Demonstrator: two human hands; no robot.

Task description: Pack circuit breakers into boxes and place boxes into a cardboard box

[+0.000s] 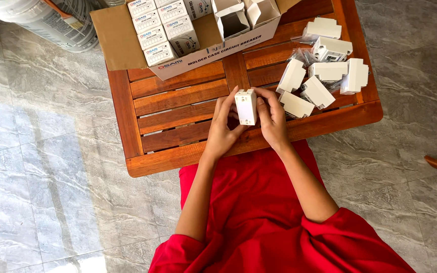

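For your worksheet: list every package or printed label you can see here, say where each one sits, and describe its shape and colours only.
Cardboard carton: far edge of the wooden table, open, brown, white printed front.
Small boxes: packed in rows in the carton's left part, white with blue and red labels.
Open small boxes: in the carton's right part, white, empty inside.
Clear plastic wrappers: among the white parts on the right.

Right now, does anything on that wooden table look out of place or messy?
The white plastic parts lie in a loose, jumbled heap at the table's right end, some tilted. Both hands, left hand and right hand, hold one white block. Nothing looks damaged.
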